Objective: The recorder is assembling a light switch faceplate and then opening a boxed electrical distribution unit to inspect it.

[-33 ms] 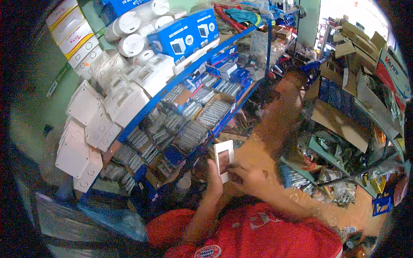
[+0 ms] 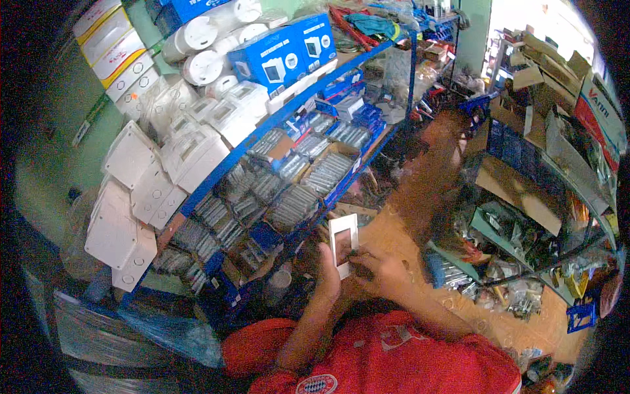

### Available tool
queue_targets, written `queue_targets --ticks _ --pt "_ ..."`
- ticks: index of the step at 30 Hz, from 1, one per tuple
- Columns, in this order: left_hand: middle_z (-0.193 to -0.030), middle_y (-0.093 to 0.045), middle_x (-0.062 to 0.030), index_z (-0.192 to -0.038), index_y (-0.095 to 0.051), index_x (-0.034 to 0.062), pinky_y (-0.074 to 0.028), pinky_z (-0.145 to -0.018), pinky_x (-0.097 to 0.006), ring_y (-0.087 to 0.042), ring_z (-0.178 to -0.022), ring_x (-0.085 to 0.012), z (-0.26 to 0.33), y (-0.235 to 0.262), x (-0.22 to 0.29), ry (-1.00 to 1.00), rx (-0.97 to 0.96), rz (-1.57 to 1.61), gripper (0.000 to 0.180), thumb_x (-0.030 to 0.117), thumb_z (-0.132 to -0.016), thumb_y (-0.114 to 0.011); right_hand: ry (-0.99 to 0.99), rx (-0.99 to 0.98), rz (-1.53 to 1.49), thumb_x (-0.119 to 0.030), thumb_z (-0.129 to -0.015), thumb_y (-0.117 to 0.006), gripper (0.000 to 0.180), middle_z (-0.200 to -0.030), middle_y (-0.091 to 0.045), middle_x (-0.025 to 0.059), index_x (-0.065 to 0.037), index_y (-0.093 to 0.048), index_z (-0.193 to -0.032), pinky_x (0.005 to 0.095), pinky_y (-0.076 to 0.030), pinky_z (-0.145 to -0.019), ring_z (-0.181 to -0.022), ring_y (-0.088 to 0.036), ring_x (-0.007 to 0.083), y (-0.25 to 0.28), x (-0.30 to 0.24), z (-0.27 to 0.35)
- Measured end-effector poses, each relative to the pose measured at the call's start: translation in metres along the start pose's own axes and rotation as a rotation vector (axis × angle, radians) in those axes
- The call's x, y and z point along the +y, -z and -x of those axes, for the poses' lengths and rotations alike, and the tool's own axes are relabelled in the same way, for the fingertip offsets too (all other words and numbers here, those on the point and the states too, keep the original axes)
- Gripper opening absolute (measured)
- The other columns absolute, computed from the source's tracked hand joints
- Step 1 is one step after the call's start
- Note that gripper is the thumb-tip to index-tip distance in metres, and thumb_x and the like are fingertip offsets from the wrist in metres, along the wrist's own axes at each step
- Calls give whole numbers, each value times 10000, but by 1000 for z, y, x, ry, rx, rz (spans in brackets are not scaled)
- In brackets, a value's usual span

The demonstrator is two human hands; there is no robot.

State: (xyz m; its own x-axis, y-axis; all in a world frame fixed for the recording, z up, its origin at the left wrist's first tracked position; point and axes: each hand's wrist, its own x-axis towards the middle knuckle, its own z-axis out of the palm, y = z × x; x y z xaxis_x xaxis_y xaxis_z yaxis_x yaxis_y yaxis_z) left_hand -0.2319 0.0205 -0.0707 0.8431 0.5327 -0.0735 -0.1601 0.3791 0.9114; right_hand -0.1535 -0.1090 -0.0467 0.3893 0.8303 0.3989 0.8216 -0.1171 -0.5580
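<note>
In front of my chest, my left hand (image 2: 329,270) grips a white rectangular cover frame (image 2: 344,268) by its left side and lower end. The frame stands tilted upright, and its large window shows skin tones behind it. From the right, my right hand (image 2: 382,269) closes its curled fingers on the frame's lower right edge. Whether those fingers also hold something small cannot be made out.
To the left, a blue shelf (image 2: 244,146) carries white junction boxes (image 2: 125,230) and blue cartons (image 2: 282,56). Metal tubes (image 2: 328,172) fill boxes below. Open cardboard boxes (image 2: 518,194) crowd the right rack, above bagged fittings (image 2: 518,292). Tan floor (image 2: 394,230) runs between.
The cover frame and both my hands sit very slightly further right in the picture. Their hold on the frame looks the same.
</note>
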Motion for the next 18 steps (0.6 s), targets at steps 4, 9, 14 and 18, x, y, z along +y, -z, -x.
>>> queue_targets --ticks 4,9,14,18 --pt "-1201 -540 -105 -1285 -455 40 -380 -943 -368 -508 -1071 -225 -1 -2 3 -29 -11 -118 729 599 -926 -154 -43 132 50 -159 -655 -725 360 -991 -590 103 -78 -632 -993 385 -516 -745 -914 -592 310 18 -1 -10" --pt "-1217 -534 -134 -1294 -431 -1 -358 -962 -380 -502 -1100 -244 -1 -14 17 -118 -92 -118 833 677 -881 -181 25 448 -53 -109 -640 -740 367 -987 -603 126 -84 -635 -991 379 -517 -756 -917 -605 295 25 12 -33" --pt "-1091 -587 -148 -1275 -432 -7 -410 -890 -363 -556 -976 -237 -22 -11 28 -331 60 -16 747 594 -928 -155 6 253 -69 -130 -651 -737 350 -889 -605 112 -85 -642 -985 389 -516 -714 -817 -618 306 7 -11 -23" --pt "-1086 -597 -175 -1295 -405 -11 -458 -820 -348 -585 -924 -250 -23 -18 39 -312 -1 49 771 612 -917 -152 97 259 -58 -149 -631 -745 388 -916 -603 92 -107 -644 -1004 379 -525 -669 -800 -618 295 14 -21 -25"
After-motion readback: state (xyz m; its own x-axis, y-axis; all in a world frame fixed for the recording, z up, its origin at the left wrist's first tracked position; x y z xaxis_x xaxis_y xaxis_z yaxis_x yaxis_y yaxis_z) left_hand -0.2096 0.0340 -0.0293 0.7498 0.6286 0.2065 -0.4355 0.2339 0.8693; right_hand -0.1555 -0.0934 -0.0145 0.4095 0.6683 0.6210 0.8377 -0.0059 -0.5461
